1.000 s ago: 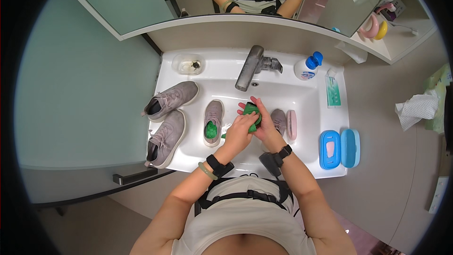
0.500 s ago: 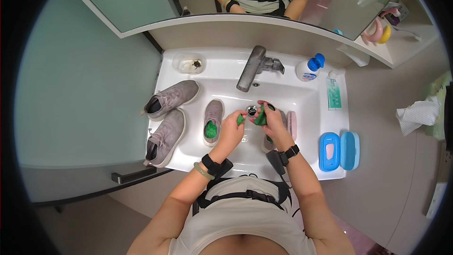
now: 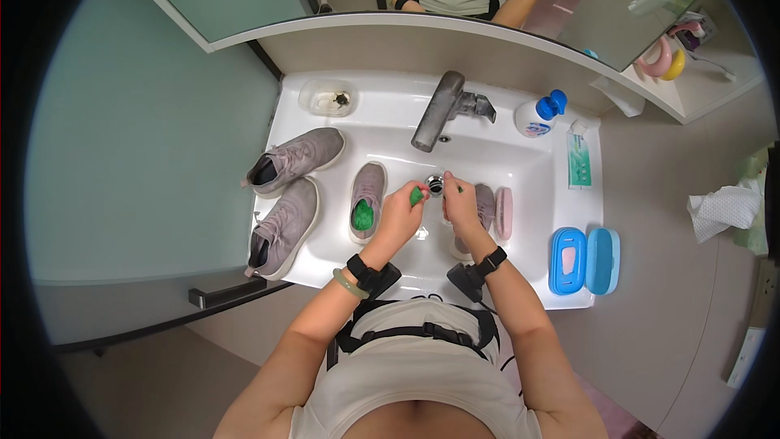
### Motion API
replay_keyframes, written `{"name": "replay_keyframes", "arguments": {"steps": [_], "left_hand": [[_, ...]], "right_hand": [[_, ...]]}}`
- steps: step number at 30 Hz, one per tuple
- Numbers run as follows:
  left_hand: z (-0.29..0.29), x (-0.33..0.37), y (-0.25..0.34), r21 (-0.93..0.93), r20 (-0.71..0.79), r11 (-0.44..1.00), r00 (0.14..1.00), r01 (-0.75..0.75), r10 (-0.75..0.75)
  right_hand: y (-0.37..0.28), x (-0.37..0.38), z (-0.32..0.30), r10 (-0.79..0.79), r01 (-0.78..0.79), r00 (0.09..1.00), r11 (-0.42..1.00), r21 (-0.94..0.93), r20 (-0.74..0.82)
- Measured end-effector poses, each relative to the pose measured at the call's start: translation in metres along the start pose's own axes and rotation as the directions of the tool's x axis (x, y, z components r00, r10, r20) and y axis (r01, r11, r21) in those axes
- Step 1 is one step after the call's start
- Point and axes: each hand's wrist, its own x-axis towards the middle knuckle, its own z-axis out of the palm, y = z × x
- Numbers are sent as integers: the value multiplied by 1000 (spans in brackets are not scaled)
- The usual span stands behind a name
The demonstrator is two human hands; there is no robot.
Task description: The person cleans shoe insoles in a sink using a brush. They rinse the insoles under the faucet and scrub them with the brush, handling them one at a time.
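Both my hands are over the sink basin [image 3: 520,161], on either side of the drain [image 3: 435,185]. My left hand [image 3: 396,216] is closed with a small green, soft-looking piece [image 3: 417,196] sticking out at its fingertips. My right hand [image 3: 461,207] is closed too, and only a sliver of green shows at its fingers; the rest is hidden. A small grey-pink shoe [image 3: 368,202] with a green inside lies in the basin to the left of my left hand. Its mate [image 3: 486,203] lies partly hidden under my right hand and wrist.
A pink brush [image 3: 504,213] lies right of that shoe. Two larger grey shoes [image 3: 284,225] rest on the left rim. Along the back stand a clear dish [image 3: 313,99], a tap [image 3: 439,112] and a blue-capped bottle [image 3: 536,116]. On the right are a green-white tube [image 3: 578,164] and an open blue soap box [image 3: 567,280].
My right hand has turned and closed, so the green piece that hung open in it is now mostly hidden. My left hand has barely moved. The whole view has shifted slightly.
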Motion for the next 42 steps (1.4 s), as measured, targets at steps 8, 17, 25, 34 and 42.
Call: {"name": "replay_keyframes", "arguments": {"steps": [8,17,25,34,42], "left_hand": [[1,1,0,4,51,1000,998,26,-27],[1,-1,1,-10,93,998,994,65,-64],[1,-1,11,-81,97,989,989,122,-114],[-7,0,5,-383,377,900,925,206,-51],[-10,10,12,-522,302,826,952,212,-53]], "right_hand": [[14,6,2,-139,131,990,973,-189,-33],[7,3,2,84,-82,996,987,141,-7],[13,9,-10,146,-133,989,948,290,-23],[-42,-18,13,135,-279,929,867,412,344],[-28,-6,-13,-100,-293,803,792,535,587]]}}
